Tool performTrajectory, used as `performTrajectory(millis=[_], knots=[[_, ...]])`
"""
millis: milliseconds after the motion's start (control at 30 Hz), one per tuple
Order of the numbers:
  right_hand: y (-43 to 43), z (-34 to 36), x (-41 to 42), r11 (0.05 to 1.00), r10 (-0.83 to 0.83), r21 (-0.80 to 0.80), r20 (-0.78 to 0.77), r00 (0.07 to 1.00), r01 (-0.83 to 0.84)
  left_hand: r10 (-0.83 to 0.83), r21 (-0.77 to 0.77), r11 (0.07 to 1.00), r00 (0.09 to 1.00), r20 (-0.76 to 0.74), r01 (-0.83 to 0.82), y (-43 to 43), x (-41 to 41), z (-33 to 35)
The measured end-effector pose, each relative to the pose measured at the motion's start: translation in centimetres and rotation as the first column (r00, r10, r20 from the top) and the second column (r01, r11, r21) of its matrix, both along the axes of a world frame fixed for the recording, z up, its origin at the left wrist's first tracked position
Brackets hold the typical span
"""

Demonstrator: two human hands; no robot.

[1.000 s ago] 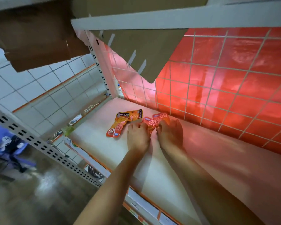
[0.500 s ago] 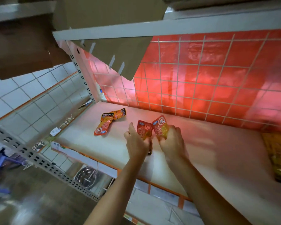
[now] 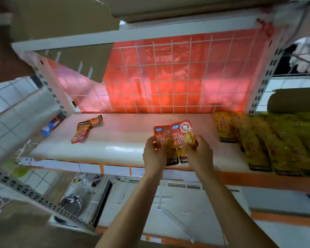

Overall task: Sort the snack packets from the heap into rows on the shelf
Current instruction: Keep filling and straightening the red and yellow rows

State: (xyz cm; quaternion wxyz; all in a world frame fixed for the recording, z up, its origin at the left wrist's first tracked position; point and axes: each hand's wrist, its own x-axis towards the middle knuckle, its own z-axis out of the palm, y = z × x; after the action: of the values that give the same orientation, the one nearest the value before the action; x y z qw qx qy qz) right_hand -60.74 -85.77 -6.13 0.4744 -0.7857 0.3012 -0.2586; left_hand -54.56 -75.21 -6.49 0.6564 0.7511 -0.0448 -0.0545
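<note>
Centre frame, over the front edge of the white shelf board (image 3: pixel 115 144): two glossy red foil snack packets (image 3: pixel 175 135) held upright, side by side, edges overlapping, long axes pointing up-frame. Left grip (image 3: pixel 154 156) curled closed round the lower part of the left packet, right grip (image 3: pixel 200 154) likewise on the right one. Rows of yellow foil packets (image 3: pixel 258 142) at right of frame, nearer the right grip. Loose orange packets (image 3: pixel 87 129) lying flat at upper left, well apart. Bare shelf between; likely set-down spot.
</note>
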Motion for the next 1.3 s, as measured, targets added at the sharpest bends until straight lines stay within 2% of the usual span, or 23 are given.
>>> performTrajectory(millis=[67, 333, 500, 667, 800, 967, 1100, 1300], knots=[[-1.4, 0.4, -2.2, 0.999, -0.048, 0.007, 0.022, 0.999, 0.048, -0.060, -0.047, 0.997, 0.998, -0.011, 0.059, -1.6, -1.9, 0.4], [-8.6, 1.6, -12.4, 0.970, -0.243, 0.014, 0.069, 0.968, 0.242, -0.292, 0.056, 0.956, 0.951, 0.105, 0.287, -10.8, -10.1, 2.0], [-14.7, 2.6, -21.3, 0.929, -0.365, -0.005, 0.169, 0.916, 0.371, -0.380, 0.041, 0.925, 0.911, 0.159, 0.379, -18.2, -17.5, 2.4], [-21.9, 2.3, -30.9, 0.894, -0.446, 0.006, 0.109, 0.888, 0.448, -0.450, -0.026, 0.887, 0.874, 0.183, 0.461, -25.8, -26.4, 2.2], [-26.9, 2.3, -38.1, 0.859, -0.507, 0.003, 0.137, 0.851, 0.512, -0.528, -0.020, 0.846, 0.843, 0.101, 0.532, -31.7, -33.0, 1.5], [-32.8, 1.7, -44.4, 0.803, -0.594, -0.006, 0.083, 0.800, 0.596, -0.597, -0.008, 0.800, 0.798, 0.079, 0.600, -38.0, -39.5, 1.5], [-36.6, 0.9, -47.0, 0.788, -0.616, 0.031, 0.056, 0.786, 0.615, -0.626, 0.034, 0.780, 0.778, 0.052, 0.625, -42.7, -41.9, 0.6], [-43.9, 0.3, -48.9, 0.781, -0.623, 0.073, 0.042, 0.781, 0.620, -0.711, 0.001, 0.703, 0.702, 0.041, 0.711, -51.4, -43.8, 0.4]])
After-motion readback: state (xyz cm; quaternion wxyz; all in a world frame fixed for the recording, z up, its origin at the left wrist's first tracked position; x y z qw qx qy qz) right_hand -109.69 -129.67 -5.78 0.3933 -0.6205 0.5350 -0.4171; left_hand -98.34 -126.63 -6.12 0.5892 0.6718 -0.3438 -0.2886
